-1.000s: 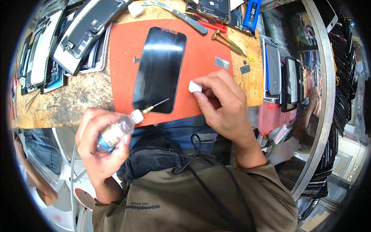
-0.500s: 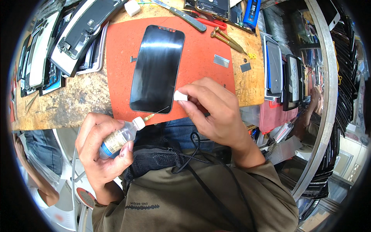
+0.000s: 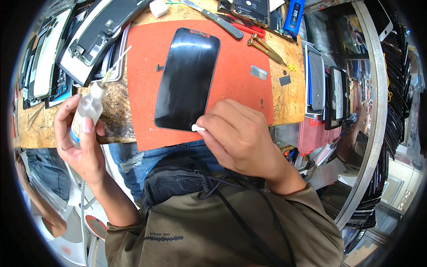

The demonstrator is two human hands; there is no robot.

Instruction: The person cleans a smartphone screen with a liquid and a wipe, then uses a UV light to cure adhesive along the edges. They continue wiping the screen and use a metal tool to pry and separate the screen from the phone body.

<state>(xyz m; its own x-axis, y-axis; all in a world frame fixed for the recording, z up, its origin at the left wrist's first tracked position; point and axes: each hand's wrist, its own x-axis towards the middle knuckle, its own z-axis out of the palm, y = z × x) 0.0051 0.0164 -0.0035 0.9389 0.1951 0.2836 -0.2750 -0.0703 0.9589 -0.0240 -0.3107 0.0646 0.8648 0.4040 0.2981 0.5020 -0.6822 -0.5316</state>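
Observation:
A black phone screen [image 3: 187, 75] lies on the orange mat [image 3: 240, 89], a small flex connector at its left. My left hand [image 3: 80, 133] grips a clear bottle [image 3: 90, 107] with a needle tip, held upright over the bare wood left of the mat. My right hand [image 3: 235, 138] pinches a small white pad [image 3: 197, 127] at the screen's lower right corner; the fingers hide part of it. A thin metal plate [image 3: 259, 72] and a small dark square [image 3: 284, 80] lie to the right.
Stacked phone parts [image 3: 46, 58] crowd the bench's left. A knife [image 3: 224, 26], brass tools [image 3: 267, 46] and a blue device [image 3: 293, 15] lie at the back. More phone cases [image 3: 316, 78] stand right, beside a metal-framed glass case. Another person's arm [image 3: 42, 202] shows lower left.
My left hand has moved left and tilted the bottle upright, away from the screen. My right hand has moved down, bringing the white pad onto the screen's lower right corner.

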